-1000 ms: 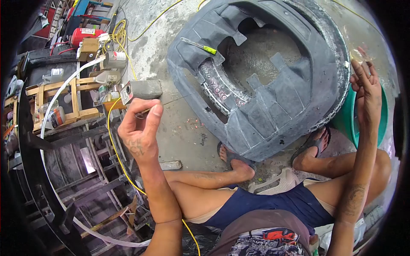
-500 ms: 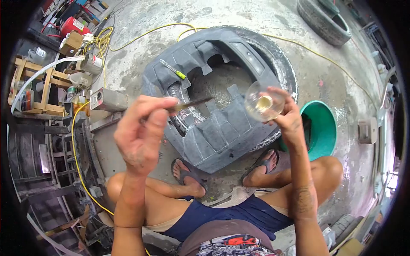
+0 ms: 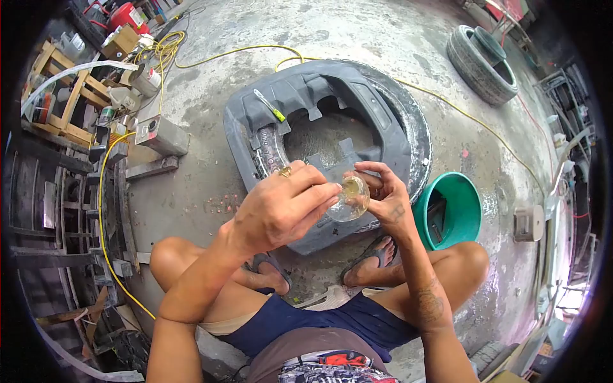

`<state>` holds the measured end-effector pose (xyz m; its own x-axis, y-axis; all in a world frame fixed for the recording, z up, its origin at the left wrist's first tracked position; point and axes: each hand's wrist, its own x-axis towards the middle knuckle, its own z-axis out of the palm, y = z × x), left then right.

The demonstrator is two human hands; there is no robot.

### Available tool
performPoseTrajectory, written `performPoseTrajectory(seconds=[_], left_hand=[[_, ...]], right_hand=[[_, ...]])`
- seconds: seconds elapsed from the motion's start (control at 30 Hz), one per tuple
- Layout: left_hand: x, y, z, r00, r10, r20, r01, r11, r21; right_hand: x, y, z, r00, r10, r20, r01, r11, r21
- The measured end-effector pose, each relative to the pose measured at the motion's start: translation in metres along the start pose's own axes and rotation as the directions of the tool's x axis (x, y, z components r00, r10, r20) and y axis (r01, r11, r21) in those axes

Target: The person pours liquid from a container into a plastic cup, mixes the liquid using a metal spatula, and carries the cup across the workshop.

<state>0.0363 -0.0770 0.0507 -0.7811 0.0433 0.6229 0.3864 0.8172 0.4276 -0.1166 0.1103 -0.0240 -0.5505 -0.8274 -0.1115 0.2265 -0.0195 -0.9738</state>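
Note:
My right hand (image 3: 388, 203) grips a clear plastic cup (image 3: 350, 203), tilted, with a little yellowish stuff in it. My left hand (image 3: 281, 207) is closed, its fingertips at the cup's rim. The thin dark-ended tool it held earlier is mostly hidden behind the fingers; a small brass-coloured bit (image 3: 285, 171) shows above the knuckles. Below both hands, a grey moulded plastic car part (image 3: 239, 131), like a bumper, lies on a tyre (image 3: 418, 137). A tool with a lime-green handle (image 3: 279, 115) rests on the part's upper left.
A green bucket (image 3: 469, 210) with something dark inside stands by my right knee. Metal cans such as one square tin (image 3: 163, 136), a wooden crate (image 3: 70, 121) and a yellow hose (image 3: 105, 210) line the left. Stacked tyres (image 3: 476, 67) sit far right.
My left hand has moved right and down to the cup, taking the thin tool with it. My right hand has brought the cup left and lower. The view has shifted slightly.

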Motion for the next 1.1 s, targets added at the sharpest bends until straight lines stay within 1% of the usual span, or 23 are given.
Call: performPoseTrajectory(seconds=[0.03,0.1,0.17,0.23,0.27,0.33,0.43,0.57,0.63,0.77,0.83,0.87,0.93,1.0,1.07,1.1], left_hand=[[0.0,0.001,0.0,0.999,0.008,0.046,-0.01,0.999,0.037],[-0.002,0.001,0.003,0.998,0.028,0.055,-0.03,0.999,0.04],[-0.003,0.002,0.003,0.996,0.051,0.067,-0.054,0.998,0.04],[-0.002,0.003,0.004,0.998,0.033,0.059,-0.031,0.999,-0.021],[-0.002,0.003,0.003,0.998,0.032,0.056,-0.031,0.999,-0.02],[-0.002,0.002,0.0,0.999,-0.049,0.019,0.05,0.995,-0.089],[-0.002,-0.002,-0.004,0.996,-0.093,-0.016,0.091,0.99,-0.108],[0.0,-0.002,-0.009,0.994,-0.109,-0.022,0.105,0.986,-0.133],[0.001,-0.001,-0.01,0.991,-0.131,-0.039,0.122,0.976,-0.183],[0.003,-0.001,-0.014,0.988,-0.142,-0.067,0.127,0.974,-0.188],[0.002,0.001,-0.016,0.956,-0.288,-0.052,0.261,0.92,-0.291],[0.002,0.0,-0.016,0.956,-0.288,-0.052,0.261,0.921,-0.289],[0.003,-0.004,-0.016,0.94,-0.337,-0.063,0.303,0.902,-0.306],[0.002,-0.005,-0.015,0.941,-0.334,-0.045,0.307,0.905,-0.293],[0.001,-0.006,-0.011,0.942,-0.334,-0.028,0.313,0.907,-0.281],[0.0,-0.006,-0.007,0.975,-0.224,-0.01,0.218,0.956,-0.198]], right_hand=[[0.0,0.0,0.002,1.0,-0.012,0.002,0.012,1.0,0.026],[0.0,0.0,0.004,1.0,-0.016,-0.006,0.016,1.0,-0.015],[0.0,0.003,0.005,0.999,-0.024,-0.031,0.026,0.999,0.043],[0.0,0.003,0.005,0.999,-0.026,-0.03,0.026,0.999,0.022],[-0.001,0.003,0.005,0.999,-0.024,-0.028,0.024,1.0,0.004],[-0.001,0.002,0.005,0.999,-0.029,-0.029,0.029,0.999,-0.024],[-0.001,0.002,0.002,0.999,-0.025,-0.036,0.023,0.998,-0.053],[-0.001,0.003,0.001,0.999,-0.005,-0.045,0.002,0.998,-0.063],[0.0,0.003,0.002,0.999,0.0,-0.05,-0.003,0.999,-0.053],[0.002,0.005,0.001,0.998,0.015,-0.067,-0.017,0.999,-0.03],[0.001,0.002,0.002,0.997,0.033,-0.069,-0.034,0.999,-0.016],[0.001,0.001,0.002,0.996,0.052,-0.071,-0.052,0.999,-0.001],[0.0,0.002,0.002,0.997,0.048,-0.066,-0.049,0.999,-0.012],[0.0,0.002,0.003,0.997,0.047,-0.062,-0.048,0.999,-0.022],[-0.001,0.002,0.005,0.998,0.005,-0.063,-0.003,1.0,0.027],[-0.001,0.003,0.007,0.998,0.005,-0.063,-0.003,1.0,0.027]])
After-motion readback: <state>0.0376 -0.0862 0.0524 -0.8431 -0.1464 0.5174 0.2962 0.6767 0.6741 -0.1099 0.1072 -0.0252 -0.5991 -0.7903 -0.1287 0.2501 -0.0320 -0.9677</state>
